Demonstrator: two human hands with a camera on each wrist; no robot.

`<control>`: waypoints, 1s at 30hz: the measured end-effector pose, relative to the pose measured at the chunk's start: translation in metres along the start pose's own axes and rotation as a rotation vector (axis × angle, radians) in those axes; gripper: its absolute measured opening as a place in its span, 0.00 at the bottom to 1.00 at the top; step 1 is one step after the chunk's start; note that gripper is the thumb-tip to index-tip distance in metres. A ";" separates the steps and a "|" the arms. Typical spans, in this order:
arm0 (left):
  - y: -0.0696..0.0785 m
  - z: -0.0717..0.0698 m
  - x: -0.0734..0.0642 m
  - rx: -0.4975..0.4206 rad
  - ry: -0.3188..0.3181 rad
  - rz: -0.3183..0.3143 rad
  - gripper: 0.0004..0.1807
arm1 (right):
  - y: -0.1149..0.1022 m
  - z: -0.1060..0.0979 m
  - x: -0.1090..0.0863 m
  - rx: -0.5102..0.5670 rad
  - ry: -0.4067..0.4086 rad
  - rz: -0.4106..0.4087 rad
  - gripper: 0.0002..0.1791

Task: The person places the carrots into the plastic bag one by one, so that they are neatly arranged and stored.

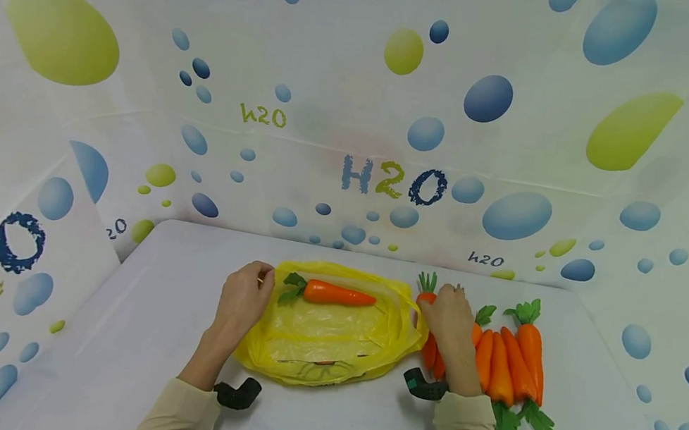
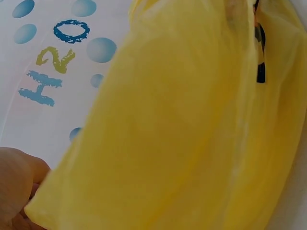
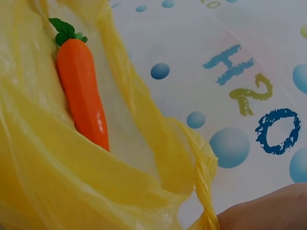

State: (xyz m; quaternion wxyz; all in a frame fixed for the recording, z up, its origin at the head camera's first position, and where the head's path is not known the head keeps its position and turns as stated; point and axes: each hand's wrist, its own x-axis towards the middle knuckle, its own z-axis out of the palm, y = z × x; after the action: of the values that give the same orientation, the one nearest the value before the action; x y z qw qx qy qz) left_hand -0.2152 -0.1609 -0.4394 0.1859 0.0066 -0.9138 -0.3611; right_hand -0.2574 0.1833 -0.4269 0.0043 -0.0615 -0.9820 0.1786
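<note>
A thin, crinkled yellow plastic bag lies spread in the middle of the frame, its mouth open as a rough oval with creased, semi-transparent walls. Inside it, toward the upper part of the opening, lies a smooth, glossy orange carrot, tapered to the right, with flat dark green leaves at its thick end. The right wrist view shows a fold of plastic crossing its tip.

At the right of the frame a row of similar carrots lies side by side on the smooth white desk, some with leafy tops pointing up, others with leaves toward the lower right; part of the row is hidden behind the right hand. That hand holds the bag's twisted handle at the right, its fingertips mostly out of sight. The left hand pinches the bag's left edge between bent fingers and thumb. Behind, a pale sheet printed with blue and lime ovals and "H2O" lettering hangs in soft creases.
</note>
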 end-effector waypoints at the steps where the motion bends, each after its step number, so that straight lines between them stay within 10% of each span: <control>1: 0.000 0.000 0.000 -0.001 0.003 0.003 0.13 | 0.000 0.000 0.000 -0.003 -0.004 0.002 0.28; 30: 0.002 -0.004 -0.001 -0.005 -0.007 -0.074 0.15 | -0.004 0.008 0.002 -0.066 -0.133 0.006 0.26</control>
State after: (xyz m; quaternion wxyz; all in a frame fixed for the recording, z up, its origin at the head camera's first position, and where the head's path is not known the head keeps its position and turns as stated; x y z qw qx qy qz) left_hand -0.2131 -0.1616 -0.4359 0.1693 0.0387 -0.9127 -0.3698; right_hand -0.2604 0.1769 -0.4329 -0.0635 -0.0527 -0.9853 0.1497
